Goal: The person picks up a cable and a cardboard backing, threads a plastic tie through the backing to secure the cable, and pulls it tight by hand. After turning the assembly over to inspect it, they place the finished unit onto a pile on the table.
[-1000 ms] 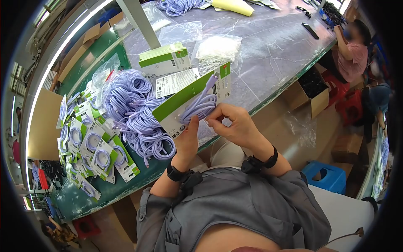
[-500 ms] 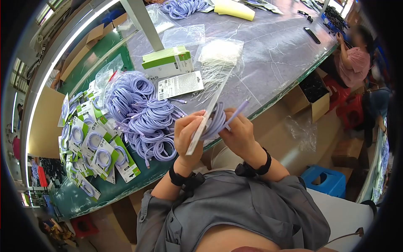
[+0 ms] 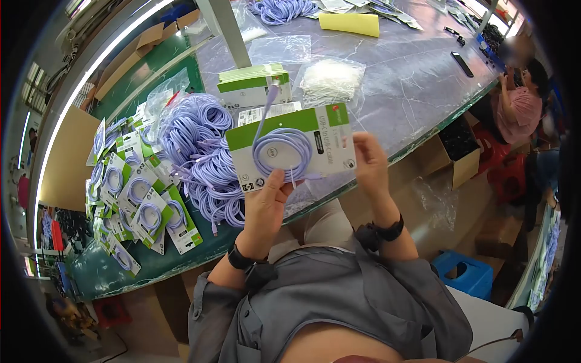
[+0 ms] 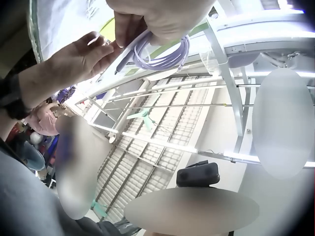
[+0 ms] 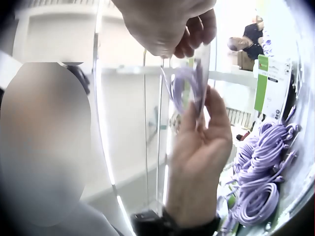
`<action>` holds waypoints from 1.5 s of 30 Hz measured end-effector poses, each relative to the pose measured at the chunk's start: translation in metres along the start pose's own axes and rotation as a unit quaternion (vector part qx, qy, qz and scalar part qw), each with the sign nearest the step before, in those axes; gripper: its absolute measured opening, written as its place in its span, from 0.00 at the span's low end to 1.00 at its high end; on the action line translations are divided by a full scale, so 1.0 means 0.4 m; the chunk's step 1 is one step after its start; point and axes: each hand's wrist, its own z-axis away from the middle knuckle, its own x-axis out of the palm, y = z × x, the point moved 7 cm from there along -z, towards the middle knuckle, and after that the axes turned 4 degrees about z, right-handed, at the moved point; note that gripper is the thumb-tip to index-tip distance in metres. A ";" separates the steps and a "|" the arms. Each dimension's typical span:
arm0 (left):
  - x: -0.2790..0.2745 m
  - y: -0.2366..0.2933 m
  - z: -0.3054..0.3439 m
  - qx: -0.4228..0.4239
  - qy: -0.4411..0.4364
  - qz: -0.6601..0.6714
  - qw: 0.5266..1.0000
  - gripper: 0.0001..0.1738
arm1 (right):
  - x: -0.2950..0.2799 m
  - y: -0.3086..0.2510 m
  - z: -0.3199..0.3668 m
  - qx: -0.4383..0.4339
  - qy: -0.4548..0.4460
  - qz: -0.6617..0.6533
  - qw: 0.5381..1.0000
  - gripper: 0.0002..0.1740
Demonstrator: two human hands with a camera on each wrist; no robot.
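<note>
A white and green card [image 3: 330,142] is held up over the table edge, its printed front up in the head view. A coiled lilac cable [image 3: 302,151] lies against it, one plug end sticking up past the card's top edge. My left hand [image 3: 264,209] pinches the card's lower edge, thumb on the coil's bottom. At the card's right end, my right hand [image 3: 372,169] has its fingertips at the edge, partly behind it. In the right wrist view the left hand [image 5: 199,152] grips card and coil from below.
Loose lilac cables [image 3: 209,163] are heaped left of the card, beside many carded cables [image 3: 148,215]. Behind stand a stack of green and white cards [image 3: 254,91] and a bag of white ties [image 3: 331,80]. A metal post [image 3: 227,30] rises from the table; a phone [image 3: 462,64] lies far right.
The card has turned from edge-on to face up, showing the coil on its front. My right hand has moved from the cable to the card's right end. The head view has shifted slightly.
</note>
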 end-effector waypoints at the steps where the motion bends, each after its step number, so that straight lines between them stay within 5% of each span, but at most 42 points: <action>1: 0.013 -0.011 0.010 -0.025 -0.013 -0.013 1.000 0.19 | 0.038 -0.016 0.007 -0.059 -0.051 0.012 0.997 0.13; 3: 0.023 -0.034 0.020 -0.058 -0.026 -0.025 0.998 0.19 | 0.090 -0.004 0.018 -0.111 -0.098 0.026 0.989 0.15; 5: 0.024 -0.046 0.030 -0.061 -0.039 -0.028 0.997 0.18 | 0.131 -0.009 0.061 -0.329 -0.075 0.176 0.925 0.18; 8: 0.030 -0.038 0.039 -0.060 -0.014 -0.012 0.998 0.18 | 0.181 0.049 0.052 -0.209 -0.190 0.053 0.958 0.20; 12: 0.016 -0.038 0.027 -0.057 0.011 -0.005 0.998 0.19 | 0.180 0.046 0.058 -0.265 -0.053 0.065 0.961 0.20; 16: 0.048 -0.019 0.013 -0.053 -0.006 -0.021 0.998 0.18 | 0.182 0.068 0.043 -0.290 -0.031 0.087 0.953 0.23; 18: 0.028 -0.011 0.003 -0.042 0.005 -0.019 0.999 0.18 | 0.157 0.082 0.028 -0.147 -0.059 0.037 0.987 0.21; 19: 0.000 -0.020 -0.008 -0.058 0.014 -0.007 0.998 0.17 | 0.160 0.168 0.016 0.104 -0.106 -0.127 0.981 0.15; 21: -0.098 -0.031 -0.022 -0.102 0.072 -0.005 0.992 0.15 | 0.058 0.126 -0.008 -0.027 -0.013 0.062 0.998 0.05; 23: -0.120 -0.014 -0.014 -0.097 0.063 0.002 0.993 0.19 | 0.005 0.018 0.012 -0.197 0.057 0.203 0.957 0.04; 24: -0.158 -0.030 -0.017 -0.115 0.097 -0.022 0.988 0.19 | 0.018 -0.051 0.030 -0.346 0.027 0.188 0.919 0.09; 25: -0.113 0.019 -0.011 -0.010 0.053 -0.003 0.999 0.18 | 0.069 -0.163 0.046 -0.375 -0.041 0.219 0.900 0.12; 26: -0.105 0.026 -0.005 -0.005 0.036 0.002 0.999 0.18 | 0.113 -0.200 0.059 -0.401 -0.102 0.236 0.879 0.17; 31: -0.093 0.078 0.028 0.019 -0.020 0.000 1.000 0.19 | 0.236 -0.273 0.070 -0.494 -0.166 0.296 0.800 0.26; 35: -0.131 0.171 0.100 0.037 -0.014 -0.034 0.999 0.20 | 0.335 -0.453 0.145 -0.559 -0.197 0.291 0.751 0.21; 45: -0.239 0.231 0.153 0.086 -0.002 0.052 0.995 0.16 | 0.512 -0.428 0.195 -0.549 -0.301 0.194 0.755 0.18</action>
